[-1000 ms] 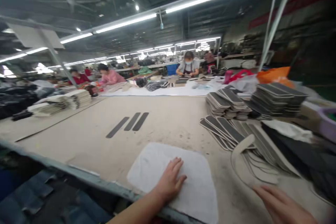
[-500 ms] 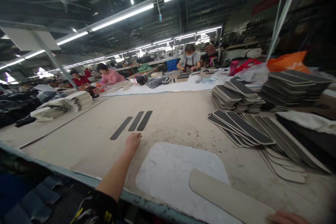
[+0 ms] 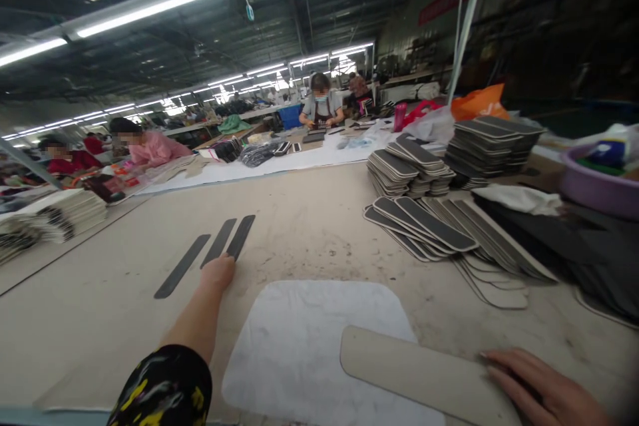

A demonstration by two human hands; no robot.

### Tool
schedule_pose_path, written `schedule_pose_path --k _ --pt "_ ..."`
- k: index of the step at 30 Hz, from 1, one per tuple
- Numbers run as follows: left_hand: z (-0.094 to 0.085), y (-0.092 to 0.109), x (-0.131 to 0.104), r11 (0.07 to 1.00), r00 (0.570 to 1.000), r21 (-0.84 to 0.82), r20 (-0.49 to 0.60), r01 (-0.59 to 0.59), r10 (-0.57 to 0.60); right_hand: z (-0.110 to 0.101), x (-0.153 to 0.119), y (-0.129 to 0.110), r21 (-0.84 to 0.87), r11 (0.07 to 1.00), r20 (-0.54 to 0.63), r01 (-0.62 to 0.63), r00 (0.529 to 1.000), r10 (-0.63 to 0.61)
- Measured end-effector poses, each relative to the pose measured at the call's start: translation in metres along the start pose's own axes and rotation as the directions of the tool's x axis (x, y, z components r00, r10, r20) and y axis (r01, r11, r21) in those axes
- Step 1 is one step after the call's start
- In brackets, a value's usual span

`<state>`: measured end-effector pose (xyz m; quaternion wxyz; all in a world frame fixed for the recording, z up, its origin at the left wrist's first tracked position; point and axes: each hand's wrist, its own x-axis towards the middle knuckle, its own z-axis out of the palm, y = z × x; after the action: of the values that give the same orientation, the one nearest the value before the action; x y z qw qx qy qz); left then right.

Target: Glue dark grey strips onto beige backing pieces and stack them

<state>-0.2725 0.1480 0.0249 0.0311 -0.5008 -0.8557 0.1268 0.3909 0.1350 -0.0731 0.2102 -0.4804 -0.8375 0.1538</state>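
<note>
My left hand (image 3: 218, 271) reaches out over the table with its fingers curled together at the lower end of the rightmost dark grey strip (image 3: 241, 237). Partly behind that hand lies a middle dark strip (image 3: 219, 239), and a third, longer-looking strip (image 3: 182, 266) is to its left. My right hand (image 3: 542, 383), at the lower right, grips the right end of a long beige panel with rounded corners (image 3: 414, 366); the thumb is hidden. This panel lies partly over a white rounded sheet (image 3: 319, 333) on the table.
Stacks of dark panels with light edges (image 3: 414, 163) stand at the right, with fanned-out panels (image 3: 424, 226) nearer. A purple basin (image 3: 599, 180) is at the far right. Pale stacked pieces (image 3: 74, 213) sit at the left. A co-worker (image 3: 322, 106) works across the table.
The view has turned right and the scene has shifted left. My left hand has come onto the ends of the dark strips. More of my right hand shows on the beige panel.
</note>
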Motion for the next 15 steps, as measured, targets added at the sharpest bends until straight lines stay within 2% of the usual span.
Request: schedule_pose_path --k 5,9,13,15 --pt "-0.006 0.010 -0.007 0.999 0.997 0.034 -0.062 -0.038 0.040 -0.014 0.009 -0.021 0.015 1.000 0.040 -0.001 0.999 0.001" --pt "-0.013 0.019 -0.019 0.999 0.985 0.024 -0.170 -0.031 0.034 -0.021 0.012 -0.029 0.047 0.999 0.041 -0.014 0.999 0.012" --pt "-0.032 0.038 -0.044 0.996 0.949 -0.016 -0.304 -0.087 0.079 -0.029 0.016 -0.038 0.076 0.995 0.112 -0.057 0.993 0.048" --pt "-0.049 0.053 -0.066 0.980 0.909 -0.109 -0.402 -0.168 0.111 -0.036 0.017 -0.047 0.089 0.995 0.160 -0.047 0.987 0.032"
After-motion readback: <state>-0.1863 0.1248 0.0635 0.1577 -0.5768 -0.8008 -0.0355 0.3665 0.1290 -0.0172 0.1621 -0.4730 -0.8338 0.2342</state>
